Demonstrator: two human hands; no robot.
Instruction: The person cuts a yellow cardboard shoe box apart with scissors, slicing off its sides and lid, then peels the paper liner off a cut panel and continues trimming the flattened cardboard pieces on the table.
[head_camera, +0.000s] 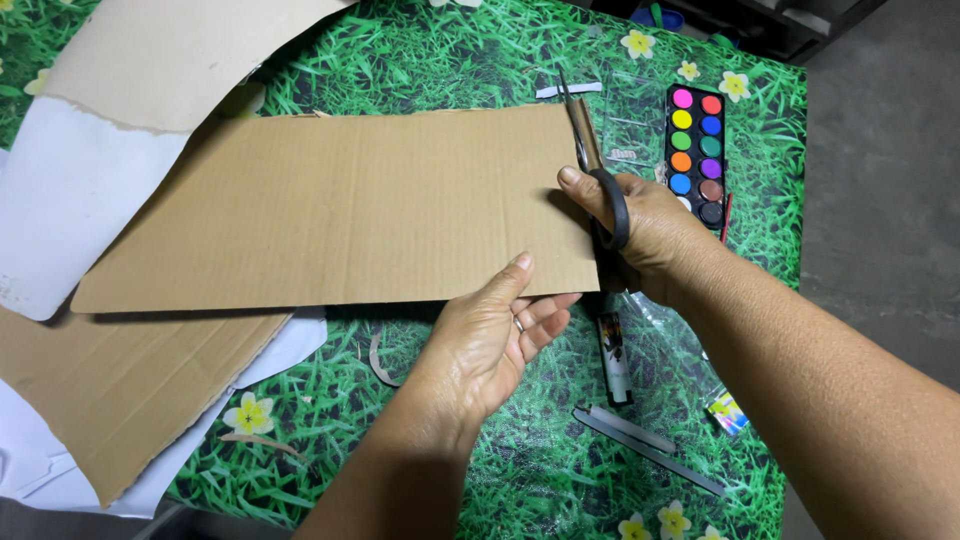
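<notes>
My left hand (490, 335) grips the near edge of a large brown cardboard sheet (340, 210), thumb on top and fingers underneath, holding it above the table. My right hand (650, 235) holds black-handled scissors (592, 170) with the thumb through a loop. The blades point away from me and run along the sheet's right edge, where a narrow strip is splitting off.
A watercolour paint set (696, 150) with round colour pans lies to the right of the scissors. Other cardboard pieces (120, 390) and white paper (60, 200) lie at the left. A dark tube (613, 355), grey strips (640, 440) and a small packet (727, 410) lie on the grass-patterned tablecloth (440, 60).
</notes>
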